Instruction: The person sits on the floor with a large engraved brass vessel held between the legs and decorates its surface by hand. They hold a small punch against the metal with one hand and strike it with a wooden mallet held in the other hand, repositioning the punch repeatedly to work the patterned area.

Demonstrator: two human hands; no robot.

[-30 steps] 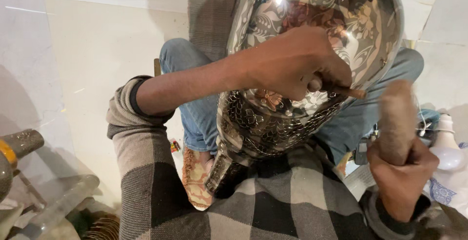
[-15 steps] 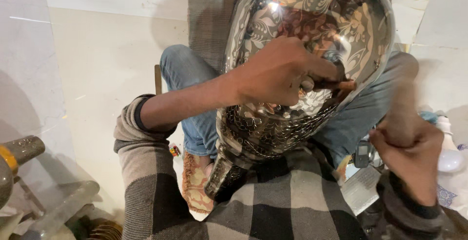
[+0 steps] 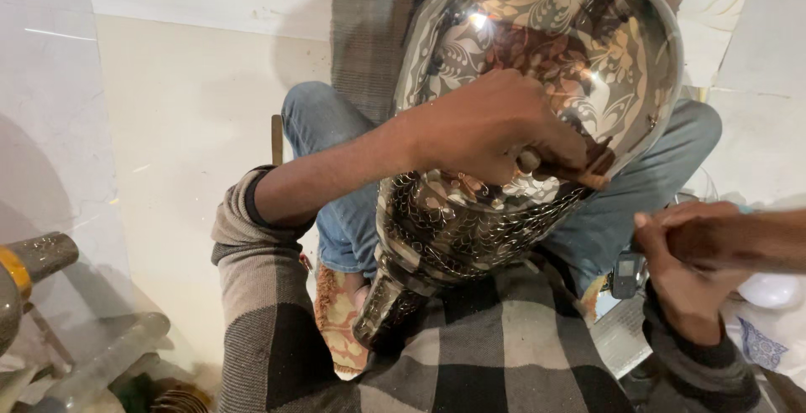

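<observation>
A person seated on a pale floor (image 3: pixel 193 128) cradles a large engraved metal vase (image 3: pixel 537 119) across the lap, its broad polished belly tilted away from the body and its narrow neck pointing back toward the checked sweater (image 3: pixel 504 354). The left hand (image 3: pixel 495 128) lies on the vase's flank, fingers pinched around a small chisel-like tool (image 3: pixel 571 171) whose tip touches the floral engraving near the boundary between the shiny bowl and the finely patterned lower band. The right hand (image 3: pixel 684 274) is clenched around a brown wooden mallet (image 3: pixel 743 241), raised just beside the vase's right side and blurred, well apart from the tool. Blue jeans (image 3: pixel 336 161) show under the vase on both sides, and a bare foot rests on a patterned cloth (image 3: pixel 340 316) near the neck of the vase. A dark striped mat (image 3: pixel 369 35) lies beyond the knees. At the left edge of the floor a grey metal pipe with a yellow band (image 3: pixel 29 262) juts in
</observation>
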